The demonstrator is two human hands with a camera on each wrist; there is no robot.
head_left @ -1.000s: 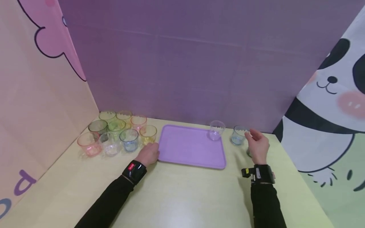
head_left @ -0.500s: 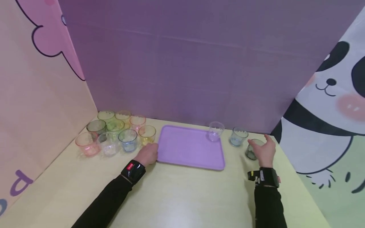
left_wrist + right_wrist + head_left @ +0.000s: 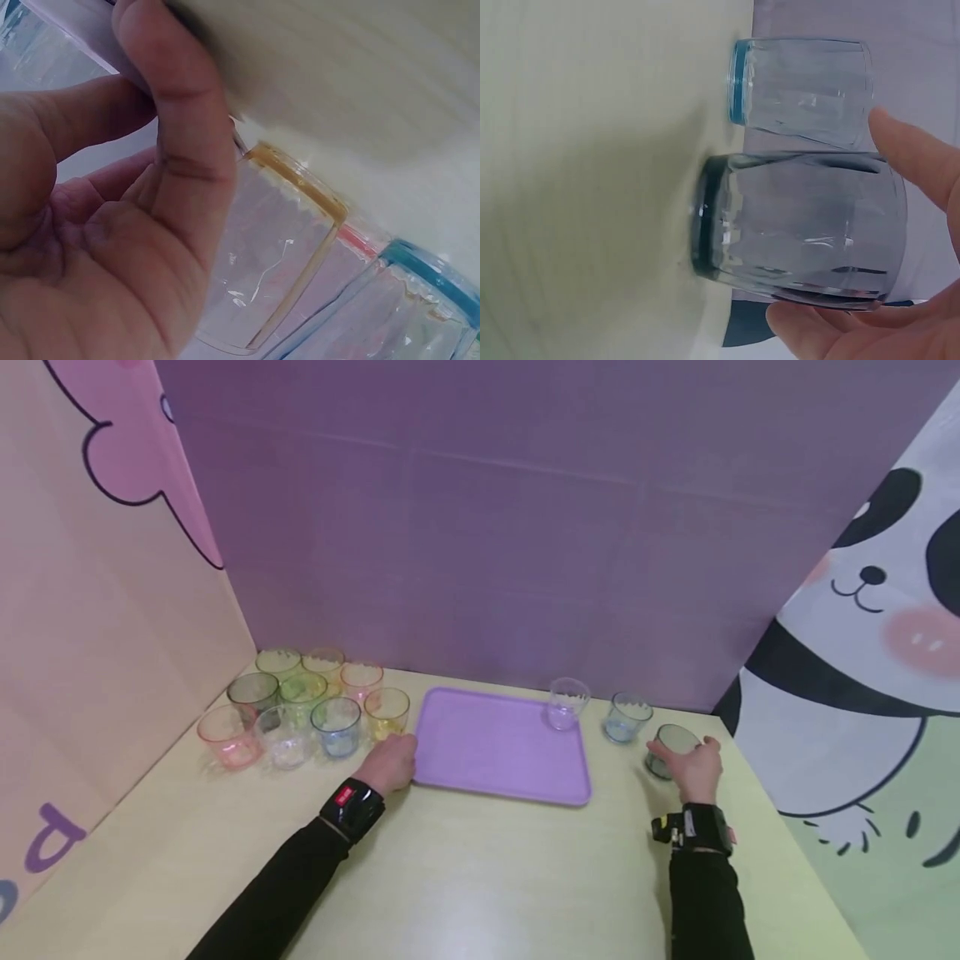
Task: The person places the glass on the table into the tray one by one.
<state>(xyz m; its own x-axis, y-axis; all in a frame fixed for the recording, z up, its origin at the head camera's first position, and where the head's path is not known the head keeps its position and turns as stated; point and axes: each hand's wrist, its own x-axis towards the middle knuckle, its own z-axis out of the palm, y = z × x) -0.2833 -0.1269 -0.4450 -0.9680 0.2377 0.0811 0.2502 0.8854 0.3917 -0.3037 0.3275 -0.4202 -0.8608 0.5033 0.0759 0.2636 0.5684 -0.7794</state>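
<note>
My left hand (image 3: 386,764) pinches the left edge of a purple tray (image 3: 495,747), thumb and fingers curled at its rim; the tray's edge also shows in the left wrist view. At the right, my right hand (image 3: 693,770) has thumb and fingers around the upper part of a grey glass (image 3: 802,229), which stands upright on the table. Fingertips meet one side of the glass; whether the thumb presses firmly is hard to tell. Behind it stands a blue-tinted glass (image 3: 626,720). A clear glass (image 3: 566,706) sits in the tray's far right corner.
Several coloured glasses stand grouped left of the tray, among them a yellow glass (image 3: 387,710), a blue glass (image 3: 337,731) and a pink glass (image 3: 231,743). A purple backdrop (image 3: 450,543) closes off the table's back, with printed panels at both sides.
My right hand has moved from beside the blue-tinted glass rightward to the grey glass, opened over it, then lowered around it. The left hand stays at the tray's edge.
</note>
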